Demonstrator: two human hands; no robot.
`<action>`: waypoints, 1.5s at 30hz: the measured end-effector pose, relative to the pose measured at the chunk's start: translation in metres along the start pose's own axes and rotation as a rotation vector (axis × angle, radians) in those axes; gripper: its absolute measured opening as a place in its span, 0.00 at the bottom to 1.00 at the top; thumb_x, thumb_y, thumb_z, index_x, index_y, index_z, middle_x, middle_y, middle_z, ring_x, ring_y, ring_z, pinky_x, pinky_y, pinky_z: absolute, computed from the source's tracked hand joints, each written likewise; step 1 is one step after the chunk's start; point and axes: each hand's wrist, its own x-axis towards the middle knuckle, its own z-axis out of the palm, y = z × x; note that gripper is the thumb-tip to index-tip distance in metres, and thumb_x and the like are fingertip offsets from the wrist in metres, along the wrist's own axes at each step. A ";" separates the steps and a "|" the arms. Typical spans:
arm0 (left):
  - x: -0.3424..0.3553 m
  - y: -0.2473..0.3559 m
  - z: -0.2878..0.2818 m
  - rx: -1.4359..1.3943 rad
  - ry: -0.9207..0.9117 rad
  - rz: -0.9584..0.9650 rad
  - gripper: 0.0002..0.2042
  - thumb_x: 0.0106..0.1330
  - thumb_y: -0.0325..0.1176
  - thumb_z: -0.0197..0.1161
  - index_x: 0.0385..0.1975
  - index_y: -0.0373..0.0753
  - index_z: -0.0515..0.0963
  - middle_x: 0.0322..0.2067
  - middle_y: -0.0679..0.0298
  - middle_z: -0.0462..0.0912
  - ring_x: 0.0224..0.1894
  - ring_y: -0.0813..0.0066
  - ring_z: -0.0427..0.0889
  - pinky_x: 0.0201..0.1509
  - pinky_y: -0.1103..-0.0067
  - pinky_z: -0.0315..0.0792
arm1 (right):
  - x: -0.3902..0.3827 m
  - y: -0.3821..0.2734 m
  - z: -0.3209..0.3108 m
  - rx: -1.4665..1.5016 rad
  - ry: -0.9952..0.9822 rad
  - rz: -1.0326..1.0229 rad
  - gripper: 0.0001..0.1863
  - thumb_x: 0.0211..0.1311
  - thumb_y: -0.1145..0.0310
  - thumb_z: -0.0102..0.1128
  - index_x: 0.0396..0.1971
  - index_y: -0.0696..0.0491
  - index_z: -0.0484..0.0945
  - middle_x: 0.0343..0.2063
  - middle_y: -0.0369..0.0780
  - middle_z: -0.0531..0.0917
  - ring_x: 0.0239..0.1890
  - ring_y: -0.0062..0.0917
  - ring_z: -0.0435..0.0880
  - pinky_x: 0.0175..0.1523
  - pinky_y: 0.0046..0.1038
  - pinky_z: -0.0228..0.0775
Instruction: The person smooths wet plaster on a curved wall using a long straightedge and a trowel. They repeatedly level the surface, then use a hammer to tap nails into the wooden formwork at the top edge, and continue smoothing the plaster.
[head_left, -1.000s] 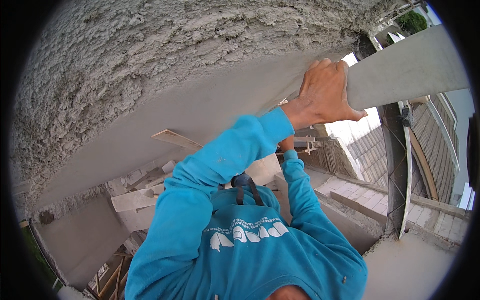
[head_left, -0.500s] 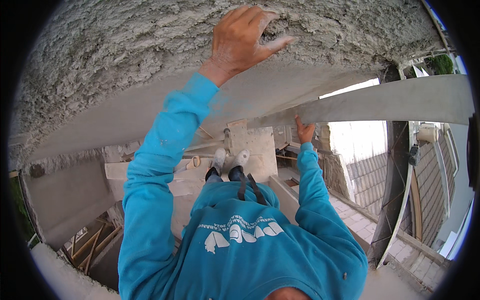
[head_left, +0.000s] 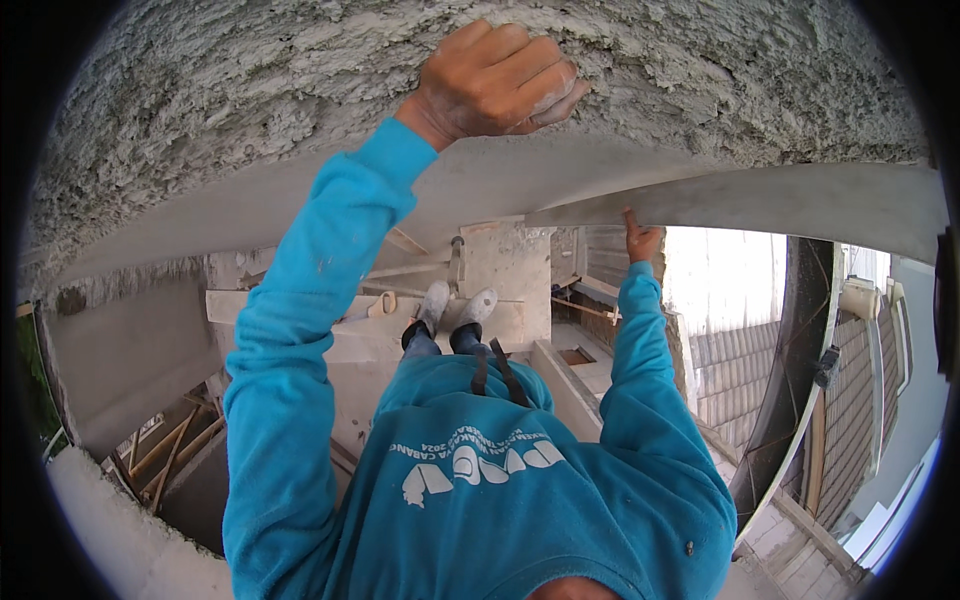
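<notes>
My left hand (head_left: 500, 85) is up against a band of rough, wet-looking grey mortar (head_left: 280, 95). Its fingers are curled closed, and whatever may be inside them is hidden. To the right, my right hand (head_left: 642, 242) grips the lower edge of a long, flat grey straightedge board (head_left: 770, 200), with one finger pointing up along its face. The board runs out to the right rim, its upper edge close along the underside of the mortar band. A smoother grey surface (head_left: 480, 180) lies between the mortar and the space below.
Below me, my dusty shoes (head_left: 473, 307) are by a pale plank (head_left: 370, 318). A dark upright post (head_left: 785, 360) stands on the right before tiled roofs (head_left: 738, 370). At lower left, wooden sticks (head_left: 178, 455) cross an opening beside a grey wall panel (head_left: 135, 365).
The straightedge board has risen at its right part toward the mortar, with my right hand moving up and right. My left hand's spread thumb and fingers have curled closed.
</notes>
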 end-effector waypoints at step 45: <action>0.079 0.003 -0.072 0.012 -0.012 -0.261 0.10 0.61 0.40 0.72 0.39 0.46 0.86 0.34 0.71 0.79 0.33 0.74 0.76 0.34 0.76 0.65 | 0.025 0.020 0.038 0.119 0.068 0.278 0.18 0.56 0.67 0.75 0.45 0.60 0.85 0.39 0.44 0.90 0.42 0.30 0.87 0.50 0.35 0.76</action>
